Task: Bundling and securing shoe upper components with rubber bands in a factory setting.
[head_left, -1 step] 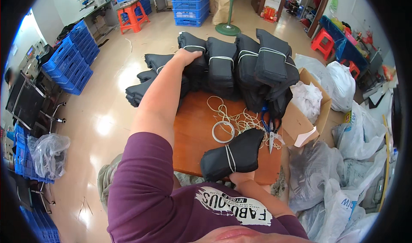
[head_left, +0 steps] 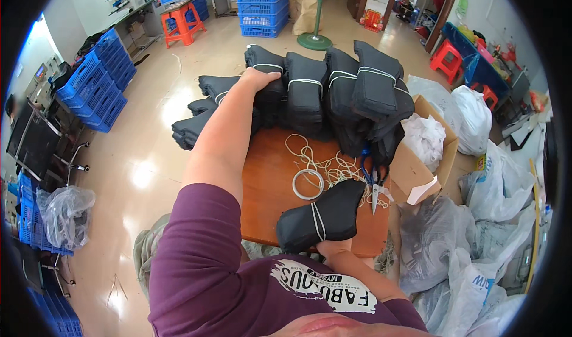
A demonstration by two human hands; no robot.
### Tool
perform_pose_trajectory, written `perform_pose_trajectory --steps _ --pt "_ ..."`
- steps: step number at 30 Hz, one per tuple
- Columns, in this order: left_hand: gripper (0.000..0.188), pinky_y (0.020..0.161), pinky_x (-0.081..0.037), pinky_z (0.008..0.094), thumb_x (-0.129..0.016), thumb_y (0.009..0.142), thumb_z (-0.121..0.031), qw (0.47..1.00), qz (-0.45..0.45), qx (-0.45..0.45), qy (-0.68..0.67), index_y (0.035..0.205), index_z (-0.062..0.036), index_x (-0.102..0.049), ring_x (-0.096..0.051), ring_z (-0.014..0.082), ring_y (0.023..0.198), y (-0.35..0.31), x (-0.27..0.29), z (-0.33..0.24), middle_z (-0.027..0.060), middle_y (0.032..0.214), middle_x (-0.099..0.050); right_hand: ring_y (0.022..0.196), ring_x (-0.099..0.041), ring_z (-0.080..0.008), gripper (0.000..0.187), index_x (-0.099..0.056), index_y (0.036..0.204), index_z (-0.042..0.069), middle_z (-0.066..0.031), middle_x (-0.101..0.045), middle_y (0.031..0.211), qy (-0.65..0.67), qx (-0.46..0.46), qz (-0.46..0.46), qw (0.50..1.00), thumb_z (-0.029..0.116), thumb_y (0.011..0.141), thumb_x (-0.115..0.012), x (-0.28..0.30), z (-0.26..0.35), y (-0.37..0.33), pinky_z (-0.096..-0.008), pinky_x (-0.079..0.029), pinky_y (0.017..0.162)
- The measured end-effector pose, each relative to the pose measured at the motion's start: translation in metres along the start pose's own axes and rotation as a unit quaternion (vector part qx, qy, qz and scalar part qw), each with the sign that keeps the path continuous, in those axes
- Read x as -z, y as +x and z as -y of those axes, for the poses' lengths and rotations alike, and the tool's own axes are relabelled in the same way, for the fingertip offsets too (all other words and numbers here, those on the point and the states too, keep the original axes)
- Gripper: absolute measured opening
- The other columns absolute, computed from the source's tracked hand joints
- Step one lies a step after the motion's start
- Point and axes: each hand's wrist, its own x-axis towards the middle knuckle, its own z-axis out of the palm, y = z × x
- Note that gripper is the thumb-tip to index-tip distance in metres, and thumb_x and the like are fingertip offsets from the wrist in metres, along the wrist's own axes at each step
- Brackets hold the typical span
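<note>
With my left arm stretched across the wooden table [head_left: 262, 179], my left hand [head_left: 261, 78] grips a tied bundle of black fabric pieces [head_left: 262, 56] at the far edge. Its fingers are partly hidden. Similar bundles [head_left: 305, 90], each bound with pale elastic cord, are piled to both sides. Close to my body lies another black bundle [head_left: 298, 227], with two pale bands around its middle. My right hand [head_left: 335, 249] holds it from below at the near side, fingers hidden beneath. Beyond it are loose elastic loops [head_left: 308, 153], a white ring [head_left: 307, 197] and blue-handled scissors [head_left: 375, 197].
Right of the table stands a cardboard box [head_left: 421, 173] with white material inside. Stuffed plastic bags [head_left: 438, 236] crowd the floor there. Blue crates [head_left: 98, 102] are stacked on the left and at the back, near a red stool [head_left: 182, 24] and a green stand base [head_left: 314, 41].
</note>
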Motion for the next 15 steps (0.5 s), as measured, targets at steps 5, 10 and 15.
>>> perform_pose_trajectory --steps 5,10,15 --pt "0.136 0.112 -0.038 0.0382 -0.090 0.052 -0.053 0.999 -0.029 0.029 0.031 0.151 0.0062 -0.019 -0.045 0.0374 0.134 0.006 -0.030 -0.020 0.0280 0.150 -0.035 0.143 -0.034 -0.0275 0.057 -0.051 0.142 0.011 -0.0092 -0.046 0.149 -0.018 -0.046 0.075 0.996 0.035 0.090 -0.058 0.031 0.018 -0.005 -0.0400 -0.022 0.119" --pt "0.109 0.096 -0.049 0.0516 -0.090 0.054 -0.035 0.983 0.001 0.039 -0.182 0.143 0.0014 -0.038 -0.060 0.0381 0.115 0.004 -0.015 -0.011 0.0237 0.133 -0.054 0.141 -0.037 -0.0281 0.056 -0.053 0.140 0.013 -0.0080 -0.049 0.147 -0.039 -0.028 0.028 0.998 0.038 0.090 -0.058 0.018 0.005 0.002 -0.0411 -0.024 0.118" --pt "0.065 0.071 -0.054 0.0513 -0.083 0.068 -0.020 0.859 0.049 0.067 -0.505 0.125 -0.0085 -0.055 -0.069 0.0302 0.083 -0.009 0.015 0.002 0.0114 0.104 -0.067 0.146 -0.022 -0.0331 0.073 -0.046 0.143 0.013 -0.0086 -0.044 0.149 0.023 0.002 0.017 1.000 0.051 0.083 -0.062 0.016 0.003 0.007 -0.0567 -0.007 0.118"
